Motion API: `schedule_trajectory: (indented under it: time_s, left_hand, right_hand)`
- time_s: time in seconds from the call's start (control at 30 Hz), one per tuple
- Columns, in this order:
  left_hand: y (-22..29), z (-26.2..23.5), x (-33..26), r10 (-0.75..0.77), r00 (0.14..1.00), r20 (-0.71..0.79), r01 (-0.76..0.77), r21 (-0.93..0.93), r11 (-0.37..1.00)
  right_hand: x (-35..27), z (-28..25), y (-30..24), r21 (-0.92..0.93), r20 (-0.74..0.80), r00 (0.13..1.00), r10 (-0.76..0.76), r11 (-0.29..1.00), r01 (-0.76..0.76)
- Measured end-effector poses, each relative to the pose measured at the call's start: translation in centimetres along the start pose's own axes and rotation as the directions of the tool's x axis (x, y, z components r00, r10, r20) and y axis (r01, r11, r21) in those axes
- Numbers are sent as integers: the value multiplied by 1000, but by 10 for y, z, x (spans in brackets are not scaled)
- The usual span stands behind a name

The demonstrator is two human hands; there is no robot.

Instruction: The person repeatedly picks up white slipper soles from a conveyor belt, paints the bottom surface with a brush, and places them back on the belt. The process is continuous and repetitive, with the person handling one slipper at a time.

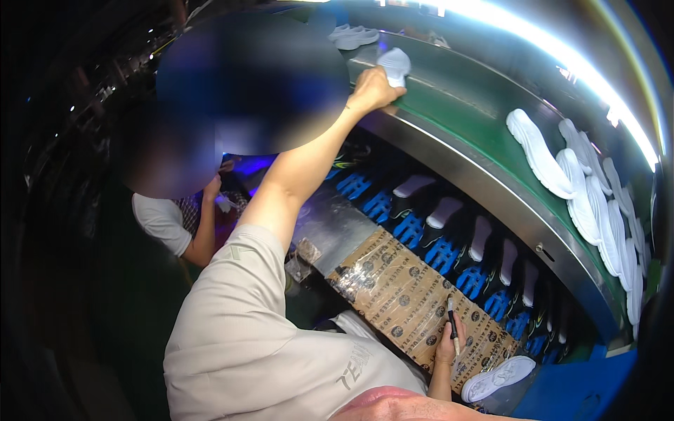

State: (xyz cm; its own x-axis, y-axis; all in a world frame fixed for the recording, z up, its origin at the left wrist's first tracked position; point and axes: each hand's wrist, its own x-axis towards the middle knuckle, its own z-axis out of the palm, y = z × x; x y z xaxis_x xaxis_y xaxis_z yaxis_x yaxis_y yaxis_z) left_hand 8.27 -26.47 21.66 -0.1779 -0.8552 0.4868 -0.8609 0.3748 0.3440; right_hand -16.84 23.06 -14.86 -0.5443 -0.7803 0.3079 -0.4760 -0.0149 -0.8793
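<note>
My left hand [372,91] reaches up and out to the green conveyor belt [456,119] and grips a white shoe piece [397,64] lying on it. My right hand [444,349] is low, near my chest, closed around a black marker [453,324] that points upward. It rests on a ledge wrapped in brown printed tape [400,295]. A white shoe [498,379] lies just right of that hand.
Several white soles [583,189] lie in a row on the belt at right, and a white pair [354,35] sits at the far end. Below the steel rim [491,203], dark shoes sit on blue holders [442,252]. Another person in a white shirt [165,221] stands at left.
</note>
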Motion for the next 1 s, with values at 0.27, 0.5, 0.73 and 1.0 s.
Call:
schedule_trajectory:
  time_s: [0.27,0.5,0.73,1.0]
  left_hand:
    - [3,-26,-156,-67,996,66,63,-997,-46]
    - [0,83,-279,175,870,461,453,-605,-655]
    - [22,121,-421,547,453,704,865,-197,-462]
    - [73,92,-416,380,479,791,862,-342,-374]
  right_hand:
    - [-5,-9,21,188,-19,994,108,977,-102]
    - [8,-23,-11,513,-73,943,326,823,-245]
    - [7,-34,-69,526,-59,975,213,837,-151]
    - [44,-10,-167,220,136,990,-38,975,7]
